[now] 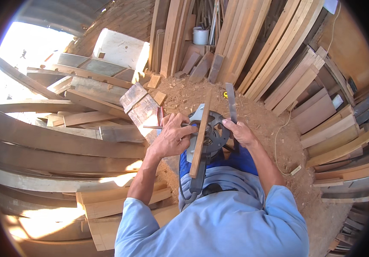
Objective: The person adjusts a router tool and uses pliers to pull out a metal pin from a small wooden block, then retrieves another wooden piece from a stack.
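Observation:
A narrow wooden strip (200, 139) lies lengthwise over a dark circular saw (215, 136) with a grey base plate, at my lap. My left hand (175, 133) is closed around a thin pencil-like stick (152, 127) that juts out to the left; its fingertips are beside the strip's left edge. To the right of the saw, my right hand (241, 132) grips a flat metal square (231, 102), its blade pointing away from me. Part of the square is hidden by the hand. The saw's cord (182, 188) hangs down at the left of its handle.
A yellow tape measure (225, 94) lies on the sawdust-covered floor (261, 128) ahead. Stacked boards (64, 141) fill the left side, and upright planks (244, 38) lean at the back. More timber pieces (334, 128) line the right, near a pale extension cord (277, 147).

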A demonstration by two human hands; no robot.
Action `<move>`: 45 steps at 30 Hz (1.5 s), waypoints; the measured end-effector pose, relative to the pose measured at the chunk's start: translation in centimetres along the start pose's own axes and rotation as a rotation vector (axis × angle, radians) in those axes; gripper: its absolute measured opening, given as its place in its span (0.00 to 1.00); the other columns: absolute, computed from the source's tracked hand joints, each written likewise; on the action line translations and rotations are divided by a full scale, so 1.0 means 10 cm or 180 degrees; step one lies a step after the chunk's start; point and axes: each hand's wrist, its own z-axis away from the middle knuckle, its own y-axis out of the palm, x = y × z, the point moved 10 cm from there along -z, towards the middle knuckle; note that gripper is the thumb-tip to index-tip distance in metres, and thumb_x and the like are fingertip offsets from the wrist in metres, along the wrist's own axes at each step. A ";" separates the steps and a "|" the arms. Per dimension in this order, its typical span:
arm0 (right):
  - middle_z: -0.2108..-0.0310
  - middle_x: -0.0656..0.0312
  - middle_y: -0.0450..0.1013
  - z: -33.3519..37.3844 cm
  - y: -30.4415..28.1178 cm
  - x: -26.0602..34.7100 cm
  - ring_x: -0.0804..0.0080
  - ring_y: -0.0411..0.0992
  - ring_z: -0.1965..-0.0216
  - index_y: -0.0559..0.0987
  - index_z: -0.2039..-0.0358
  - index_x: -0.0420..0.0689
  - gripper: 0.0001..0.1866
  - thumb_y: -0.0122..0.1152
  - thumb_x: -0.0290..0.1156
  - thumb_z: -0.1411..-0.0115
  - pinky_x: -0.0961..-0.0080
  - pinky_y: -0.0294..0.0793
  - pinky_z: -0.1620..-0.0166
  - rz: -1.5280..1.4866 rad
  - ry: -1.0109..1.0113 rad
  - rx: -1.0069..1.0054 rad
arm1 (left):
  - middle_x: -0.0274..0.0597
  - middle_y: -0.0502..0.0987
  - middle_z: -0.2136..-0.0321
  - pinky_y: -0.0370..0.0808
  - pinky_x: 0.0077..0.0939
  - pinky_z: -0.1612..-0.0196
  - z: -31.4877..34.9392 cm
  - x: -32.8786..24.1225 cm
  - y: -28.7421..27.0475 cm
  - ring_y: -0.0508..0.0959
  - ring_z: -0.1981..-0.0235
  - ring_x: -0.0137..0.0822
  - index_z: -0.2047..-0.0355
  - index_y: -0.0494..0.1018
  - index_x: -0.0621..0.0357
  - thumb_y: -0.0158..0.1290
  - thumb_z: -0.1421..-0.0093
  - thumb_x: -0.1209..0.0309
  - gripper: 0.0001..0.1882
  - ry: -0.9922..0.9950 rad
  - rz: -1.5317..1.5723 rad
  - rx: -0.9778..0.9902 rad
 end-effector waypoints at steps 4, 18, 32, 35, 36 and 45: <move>0.78 0.75 0.65 0.11 0.24 0.16 0.83 0.60 0.75 0.78 0.74 0.43 0.15 0.61 0.39 0.34 0.76 0.60 0.73 -0.0368 -0.0224 0.0181 | 0.52 0.67 0.39 0.54 0.47 0.36 0.28 -0.15 -0.30 0.65 0.41 0.53 0.47 0.77 0.52 0.49 0.43 0.60 0.24 -0.0415 -0.0149 -0.0254; 0.79 0.73 0.68 0.57 0.46 0.31 0.83 0.63 0.76 0.78 0.74 0.44 0.14 0.59 0.37 0.33 0.77 0.62 0.72 -0.0217 -0.0288 0.0546 | 0.59 0.65 0.34 0.74 0.43 0.41 0.88 -0.10 -0.17 0.74 0.42 0.58 0.42 0.72 0.65 0.56 0.52 0.68 0.34 -0.1644 0.0584 0.1085; 0.72 0.70 0.71 0.20 -0.45 0.71 0.88 0.60 0.77 0.73 0.37 0.44 0.30 0.57 0.51 0.30 0.87 0.59 0.71 -0.0566 -0.0915 -0.0047 | 0.51 0.66 0.36 0.80 0.37 0.50 0.73 0.00 -0.19 0.75 0.44 0.53 0.44 0.74 0.62 0.54 0.53 0.75 0.31 -0.1109 0.0852 0.1218; 0.73 0.70 0.71 0.19 -0.31 0.64 0.87 0.61 0.77 0.75 0.40 0.44 0.26 0.59 0.48 0.30 0.87 0.60 0.71 -0.0642 -0.0702 0.0214 | 0.52 0.68 0.37 0.79 0.37 0.49 0.72 -0.06 -0.22 0.76 0.45 0.53 0.46 0.75 0.63 0.54 0.55 0.77 0.31 -0.0955 0.0771 0.1033; 0.73 0.70 0.70 0.20 -0.29 0.65 0.87 0.59 0.78 0.75 0.41 0.44 0.25 0.59 0.47 0.30 0.86 0.58 0.73 -0.0632 -0.0741 0.0190 | 0.52 0.70 0.39 0.79 0.37 0.49 0.71 -0.08 -0.24 0.77 0.45 0.53 0.47 0.76 0.63 0.54 0.56 0.78 0.31 -0.0885 0.0680 0.0946; 0.72 0.72 0.70 0.26 -0.32 0.84 0.84 0.65 0.72 0.79 0.53 0.43 0.15 0.65 0.38 0.35 0.83 0.62 0.68 -0.0389 -0.1129 0.0143 | 0.52 0.77 0.55 0.75 0.42 0.49 0.60 0.14 -0.31 0.77 0.52 0.54 0.48 0.77 0.56 0.51 0.54 0.76 0.28 -0.1363 0.0260 0.0854</move>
